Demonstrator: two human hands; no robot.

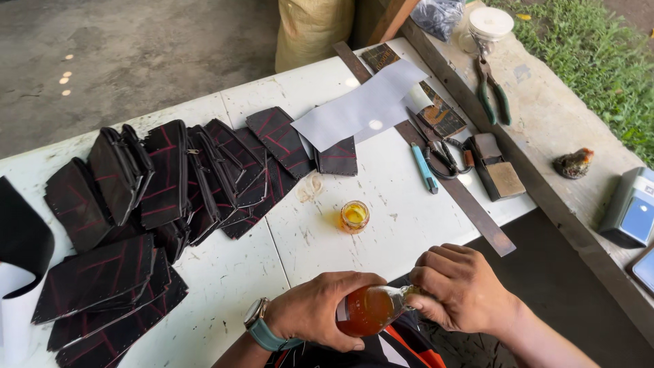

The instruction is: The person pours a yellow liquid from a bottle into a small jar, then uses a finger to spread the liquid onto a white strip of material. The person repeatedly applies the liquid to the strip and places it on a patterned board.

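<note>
White tabletop (340,245), scuffed and stained, stands on a grey concrete floor, with a weathered wooden bench (545,123) along its right edge and grass beyond. At the near edge, the left hand (317,310), wearing a teal-strapped watch (259,327), is wrapped around the body of a glass bottle of amber liquid (368,310) held on its side, while the right hand (460,286) is closed over the bottle's neck end; the cap is hidden under the fingers. Just beyond the hands, near the table's middle, sits a small open jar of yellow liquid (354,216). Black stitched leather pouches with red lines (170,177) lie overlapped across the left half, more stacked toward the near left corner. A grey sheet (368,105) rests near the far edge over a long dark metal ruler (470,197), with a blue pen-like tool (424,167) and scissors (443,157) beside it. Green-handled pliers (494,92) lie on the bench.
</note>
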